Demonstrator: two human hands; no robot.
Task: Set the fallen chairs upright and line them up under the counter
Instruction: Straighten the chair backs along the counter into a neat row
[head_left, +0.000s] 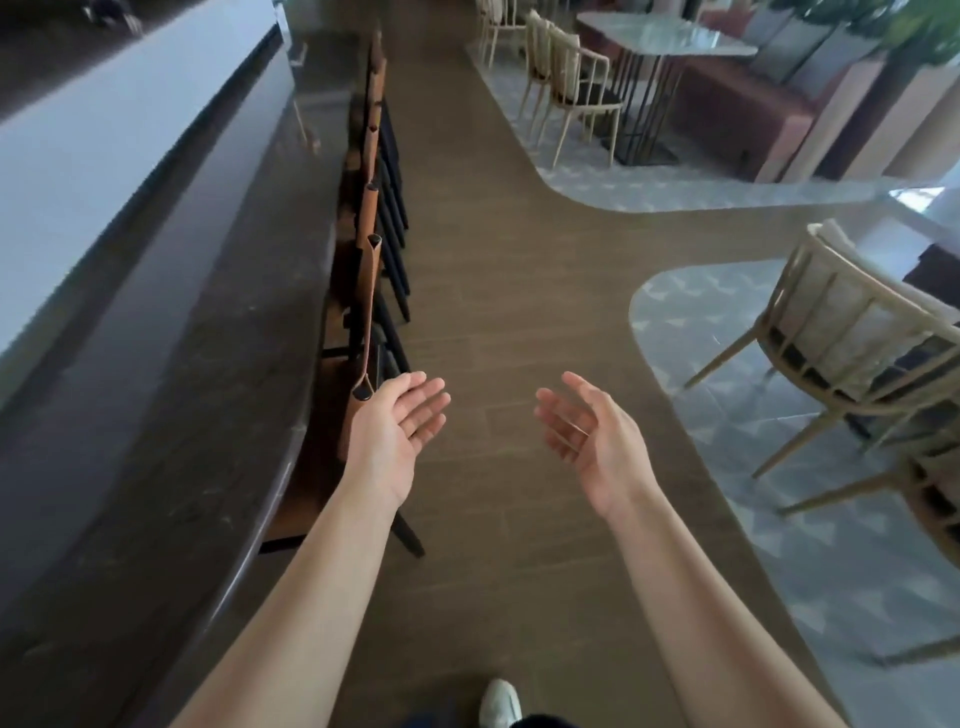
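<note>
Standing upright along the dark counter (171, 395): row of brown-backed bar chairs (367, 291), left of centre, receding to upper frame.

Left hand (397, 431) and right hand (587, 434) both spread wide, palms up, holding nothing; nearest chair back (363, 384) just beside left thumb, apart from right hand. No fallen chair in view. Risk, as judgement: nudging nearest back off line with left wrist; black legs (408, 535) jutting into walkway near white shoe (500, 701), likely trip.

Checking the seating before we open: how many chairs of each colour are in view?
Brown chairs at the counter: 5, though the far ones blur together
Beige chairs: 5, one cut off at the picture's edge
Total: 10
</note>
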